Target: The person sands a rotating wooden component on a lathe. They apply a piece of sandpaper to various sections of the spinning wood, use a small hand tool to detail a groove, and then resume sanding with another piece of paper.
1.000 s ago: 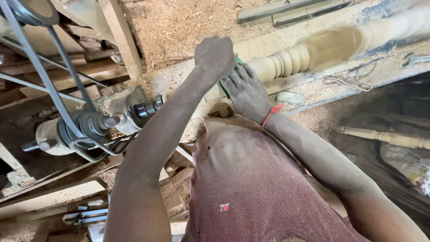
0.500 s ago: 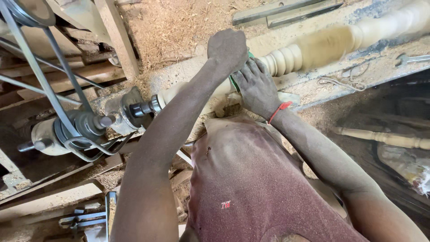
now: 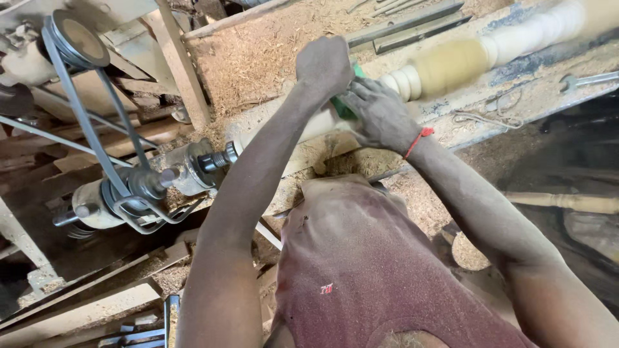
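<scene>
1. The left hand (image 3: 324, 63) is curled shut over the top of the spindle (image 3: 451, 64); the right hand (image 3: 380, 116) sits just below it, fingers folded around a green pad (image 3: 345, 108), pressing it against the wood. The spindle runs between the two hands and out to their right, blurred as if turning.
2. Judging by that blur, a finger slipping off the pad would likely meet spinning wood, and the beads just right of the hands could catch skin.
3. The pad is soft; if a loose edge snags on the beads, it may be pulled around the spindle and drag the right hand with it.
4. The red thread (image 3: 419, 138) on the right wrist hangs close to the work and could get wound in.
5. Left of the hands, beyond the left forearm, the lathe head (image 3: 193, 164) and belt (image 3: 84, 122) stand uncovered; leaning further over could bring the shirt (image 3: 380, 258) or elbow against them.
6. Sawdust (image 3: 258, 58) lies thick behind the hands; more thrown up might blind the eyes, though I cannot tell whether they are covered.
</scene>
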